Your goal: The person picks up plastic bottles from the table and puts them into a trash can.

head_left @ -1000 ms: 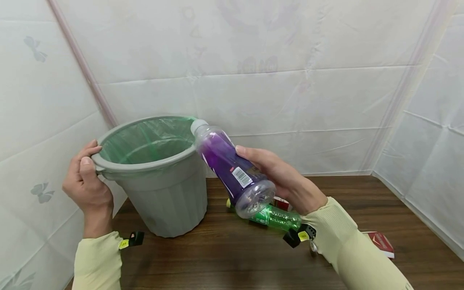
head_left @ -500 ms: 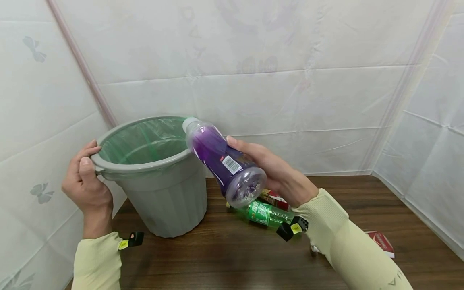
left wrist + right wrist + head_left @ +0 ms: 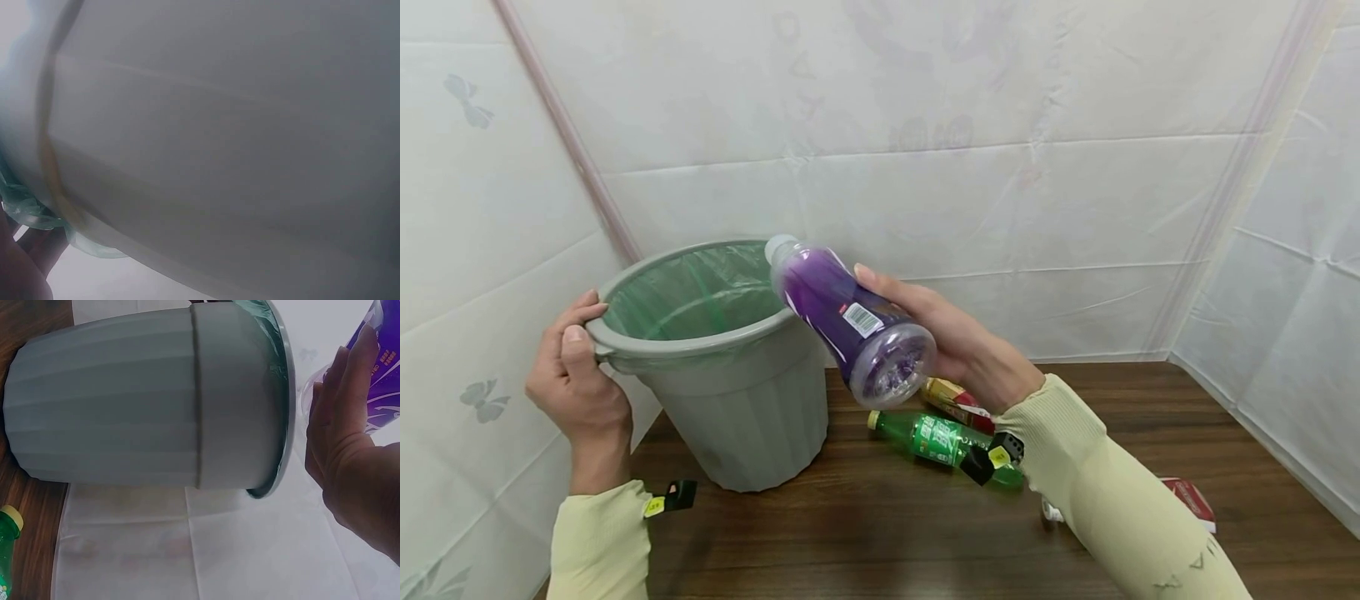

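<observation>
My right hand (image 3: 943, 329) grips a clear plastic bottle (image 3: 838, 312) with a purple label and white cap. The bottle is tilted, its cap end over the right side of the bin's rim and its base toward me. On the left, a grey trash bin (image 3: 737, 417) stands upright, lined with a green plastic bag (image 3: 700, 287). My left hand (image 3: 580, 375) holds the bin's rim at the left, thumb in front and fingers behind. The right wrist view shows the bin (image 3: 137, 400) sideways, with the bottle (image 3: 384, 381) partly behind my right hand (image 3: 350, 431).
A green plastic bottle (image 3: 936, 440) with a yellow cap lies on the dark wooden table (image 3: 850, 533). Behind it lies a red and gold carton (image 3: 955, 400), partly hidden by my wrist. A red and white box (image 3: 1191, 502) is at the right. White sheeting (image 3: 925, 208) encloses the table.
My right hand has carried the purple-labelled bottle left and slightly up, bringing its cap over the bin's rim. More of the green bottle and the carton shows. The left hand stays on the rim.
</observation>
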A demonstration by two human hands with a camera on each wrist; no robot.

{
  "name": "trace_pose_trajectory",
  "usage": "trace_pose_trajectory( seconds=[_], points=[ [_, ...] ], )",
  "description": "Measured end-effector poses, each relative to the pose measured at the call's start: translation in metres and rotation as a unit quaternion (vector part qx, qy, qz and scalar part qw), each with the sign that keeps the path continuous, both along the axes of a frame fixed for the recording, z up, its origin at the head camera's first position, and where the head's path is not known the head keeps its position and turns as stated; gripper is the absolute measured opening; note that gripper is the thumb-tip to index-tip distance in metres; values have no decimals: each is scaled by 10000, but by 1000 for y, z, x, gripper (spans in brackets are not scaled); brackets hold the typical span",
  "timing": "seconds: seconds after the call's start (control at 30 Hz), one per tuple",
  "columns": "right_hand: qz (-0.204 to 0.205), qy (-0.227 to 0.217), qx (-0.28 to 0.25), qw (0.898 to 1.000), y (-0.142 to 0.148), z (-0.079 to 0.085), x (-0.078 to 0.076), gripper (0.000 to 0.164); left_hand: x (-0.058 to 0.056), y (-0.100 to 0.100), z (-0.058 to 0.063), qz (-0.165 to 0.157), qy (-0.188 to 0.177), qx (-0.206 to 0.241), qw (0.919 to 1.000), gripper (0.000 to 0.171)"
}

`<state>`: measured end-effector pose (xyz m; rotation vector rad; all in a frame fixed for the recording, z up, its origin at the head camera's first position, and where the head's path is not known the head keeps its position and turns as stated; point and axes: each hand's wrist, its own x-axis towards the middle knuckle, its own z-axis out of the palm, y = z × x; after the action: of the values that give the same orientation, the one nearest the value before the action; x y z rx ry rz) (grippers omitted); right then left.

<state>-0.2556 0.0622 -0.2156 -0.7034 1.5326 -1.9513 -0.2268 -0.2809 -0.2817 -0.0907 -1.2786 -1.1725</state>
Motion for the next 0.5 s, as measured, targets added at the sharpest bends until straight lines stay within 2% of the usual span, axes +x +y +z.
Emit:
trace_pose_trajectory(
  seconds=[0.17, 0.23, 0.43, 0.5],
  points=[
    [102, 79, 68, 9999, -6, 5, -6, 123, 1, 1, 1, 0, -1, -4, 10000, 41],
    [121, 118, 93, 9998, -8, 7, -8, 121, 1, 1, 2, 0, 1, -5, 10000, 41],
    [-9, -50, 61, 10000, -16, 12, -11, 72, 2, 1, 2, -1, 30, 2, 10000, 41],
    [-46, -98, 33, 9999, -19, 14, -11, 65, 2, 1, 2, -29, 40, 17, 10000, 41]
  ],
)
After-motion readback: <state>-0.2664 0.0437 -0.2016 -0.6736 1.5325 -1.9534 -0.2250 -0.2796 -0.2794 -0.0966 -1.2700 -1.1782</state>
